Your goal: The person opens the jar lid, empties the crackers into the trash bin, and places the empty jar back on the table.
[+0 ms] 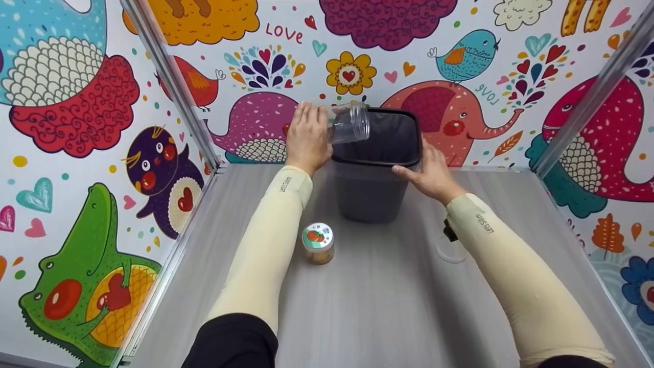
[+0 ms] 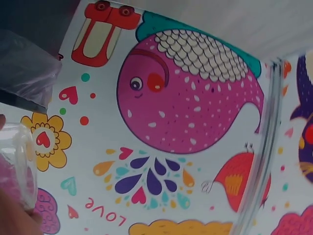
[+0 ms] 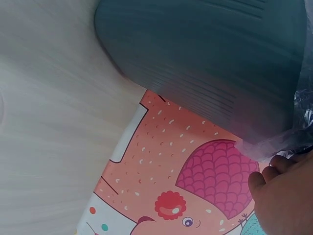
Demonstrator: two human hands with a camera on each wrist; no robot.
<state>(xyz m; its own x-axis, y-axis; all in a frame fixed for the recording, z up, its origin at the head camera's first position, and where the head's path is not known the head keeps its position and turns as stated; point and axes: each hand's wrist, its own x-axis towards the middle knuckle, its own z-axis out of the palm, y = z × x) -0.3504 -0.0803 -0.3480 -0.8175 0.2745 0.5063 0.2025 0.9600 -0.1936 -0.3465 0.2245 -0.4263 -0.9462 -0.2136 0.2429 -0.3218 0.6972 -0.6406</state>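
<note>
One jar, lidless and tipped over the bin's edge

Clock directions are as the head view shows them, with 12 away from the person. The jar (image 1: 348, 128) is at the bin's 10 o'clock, in the air, its mouth overlapping the rim and the dark liner (image 1: 386, 135). Going by these pictures, the work looks well under way: the jar is open, carried to the bin (image 1: 370, 197) and laid over on its side. No contents show clearly through its clear wall, so it may be empty, but the fingers hide its base end and I cannot be sure. Nothing is seen falling. What seems left is to take the jar away from the bin and perhaps close it; a clear disc (image 1: 452, 251) on the table at 5 o'clock could be its lid. The tub (image 1: 318, 244) at 7 o'clock stands upright, lid on, apparently untouched.

The jar's mouth points to about 3 o'clock, its base to about 9. Its long axis runs roughly along that line and looks close to level, though any slight dip of the mouth is hard to judge.

The left hand (image 1: 309, 135) is wrapped round the jar's body. The right hand (image 1: 431, 171) is part-closed on the bin's rim between 3 and 4 o'clock, thumb at the near corner.
</note>
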